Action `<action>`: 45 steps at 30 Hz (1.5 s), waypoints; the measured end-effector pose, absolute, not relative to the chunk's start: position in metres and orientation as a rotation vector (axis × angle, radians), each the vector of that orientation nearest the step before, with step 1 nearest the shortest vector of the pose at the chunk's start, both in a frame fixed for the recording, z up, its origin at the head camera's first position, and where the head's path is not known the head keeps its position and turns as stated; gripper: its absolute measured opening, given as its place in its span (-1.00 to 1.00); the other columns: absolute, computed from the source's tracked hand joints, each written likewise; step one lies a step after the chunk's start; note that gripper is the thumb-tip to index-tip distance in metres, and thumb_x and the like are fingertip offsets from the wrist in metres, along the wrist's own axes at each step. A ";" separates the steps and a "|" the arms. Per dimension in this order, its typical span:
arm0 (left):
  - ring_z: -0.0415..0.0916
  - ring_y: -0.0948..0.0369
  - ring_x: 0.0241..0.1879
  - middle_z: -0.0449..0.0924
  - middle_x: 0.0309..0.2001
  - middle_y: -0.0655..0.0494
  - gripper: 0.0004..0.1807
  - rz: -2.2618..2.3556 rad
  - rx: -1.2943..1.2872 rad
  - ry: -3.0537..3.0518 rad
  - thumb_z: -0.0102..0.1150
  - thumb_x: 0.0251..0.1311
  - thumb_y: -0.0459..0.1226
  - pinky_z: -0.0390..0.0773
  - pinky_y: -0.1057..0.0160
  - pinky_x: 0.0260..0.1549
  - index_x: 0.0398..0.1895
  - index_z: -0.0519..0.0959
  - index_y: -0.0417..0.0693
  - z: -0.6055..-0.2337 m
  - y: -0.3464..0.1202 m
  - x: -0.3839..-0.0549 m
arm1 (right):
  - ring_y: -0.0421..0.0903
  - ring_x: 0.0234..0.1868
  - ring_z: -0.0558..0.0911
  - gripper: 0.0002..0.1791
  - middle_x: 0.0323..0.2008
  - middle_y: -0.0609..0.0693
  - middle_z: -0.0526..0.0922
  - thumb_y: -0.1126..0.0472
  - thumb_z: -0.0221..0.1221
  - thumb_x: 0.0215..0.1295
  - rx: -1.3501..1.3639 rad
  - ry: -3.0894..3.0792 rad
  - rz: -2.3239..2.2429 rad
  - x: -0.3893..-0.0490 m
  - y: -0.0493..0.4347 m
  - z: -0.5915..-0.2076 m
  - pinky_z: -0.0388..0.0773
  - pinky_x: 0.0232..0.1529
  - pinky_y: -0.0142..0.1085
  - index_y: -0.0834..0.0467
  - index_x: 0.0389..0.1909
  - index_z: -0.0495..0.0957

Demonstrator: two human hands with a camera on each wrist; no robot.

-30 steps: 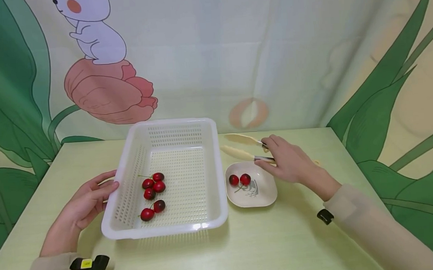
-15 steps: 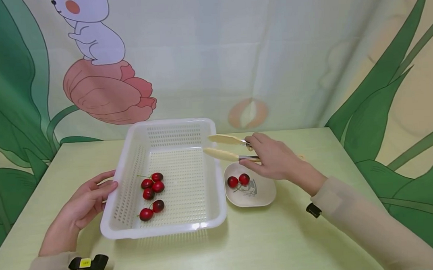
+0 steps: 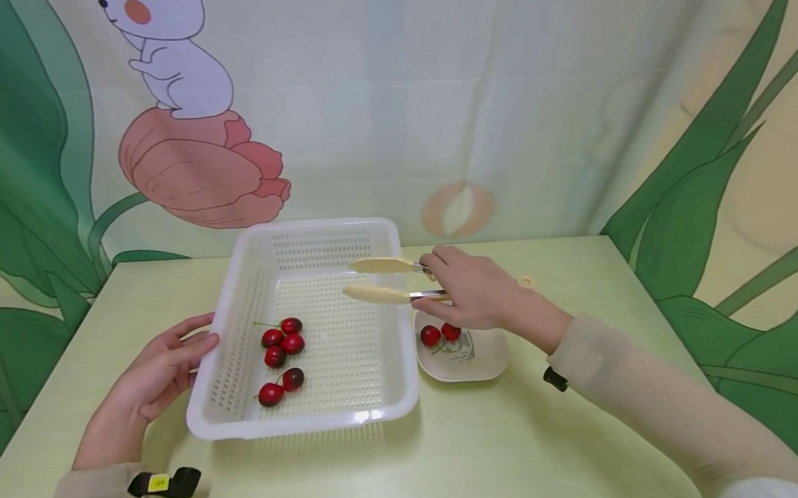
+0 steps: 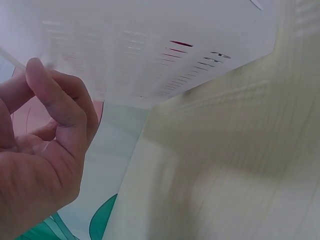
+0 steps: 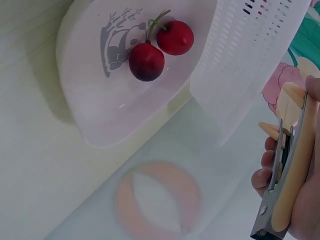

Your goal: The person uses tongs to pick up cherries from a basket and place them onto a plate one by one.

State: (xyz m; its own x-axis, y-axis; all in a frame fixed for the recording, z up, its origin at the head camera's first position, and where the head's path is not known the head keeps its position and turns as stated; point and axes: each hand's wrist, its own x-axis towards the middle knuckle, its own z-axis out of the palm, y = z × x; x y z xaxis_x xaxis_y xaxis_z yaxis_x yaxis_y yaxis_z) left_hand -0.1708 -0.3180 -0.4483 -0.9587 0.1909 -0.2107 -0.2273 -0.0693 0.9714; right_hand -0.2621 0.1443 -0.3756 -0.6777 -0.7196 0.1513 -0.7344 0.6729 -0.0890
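A white plastic basket (image 3: 329,341) with slotted sides stands at the middle left in the head view, several red cherries (image 3: 292,343) on its floor. My left hand (image 3: 160,371) grips its left rim between thumb and fingers; the left wrist view shows this hand (image 4: 55,120) beside the basket wall (image 4: 125,55). Cream-tipped tongs (image 3: 381,294) are held in my right hand (image 3: 474,286). Their tips are apart, with nothing between them, over the basket's right side. Below my right hand, a small pale dish (image 3: 484,360) holds two cherries (image 5: 146,61) joined by stems.
All this stands on a light wood-grain table (image 3: 514,437). A printed curtain (image 3: 534,124) with a cartoon animal and flower hangs directly behind the table's back edge. The dish sits close against the basket's right side.
My right hand has moved left with the tongs, bringing their tips from beside the basket to over its inside. The left hand, basket and cherries have stayed put.
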 end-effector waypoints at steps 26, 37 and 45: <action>0.69 0.18 -0.01 0.65 0.09 0.35 -0.63 2.138 -0.031 1.857 0.05 0.55 -0.26 0.68 0.15 -0.04 0.31 0.33 0.27 -0.450 -0.320 -0.173 | -0.08 -0.06 0.54 -0.29 -0.03 0.01 0.55 -0.36 0.02 0.47 1.369 -2.738 -0.116 -0.268 0.081 -0.374 0.61 -0.33 -0.25 0.19 0.22 0.48; 0.69 0.19 0.01 0.65 0.09 0.34 -0.64 2.133 -0.037 1.847 0.06 0.54 -0.25 0.67 0.13 -0.03 0.28 0.35 0.30 -0.449 -0.320 -0.173 | -0.10 -0.04 0.55 -0.29 -0.02 -0.01 0.56 -0.38 0.02 0.45 1.435 -2.735 -0.206 -0.269 0.057 -0.383 0.64 -0.22 -0.23 0.15 0.22 0.50; 0.69 0.19 0.01 0.65 0.09 0.35 -0.64 2.138 -0.018 1.844 0.04 0.56 -0.26 0.67 0.11 -0.04 0.28 0.34 0.30 -0.451 -0.320 -0.173 | -0.09 0.02 0.57 -0.26 0.04 0.00 0.58 -0.38 0.02 0.45 1.497 -2.727 -0.389 -0.259 0.040 -0.385 0.65 -0.14 -0.24 0.16 0.27 0.49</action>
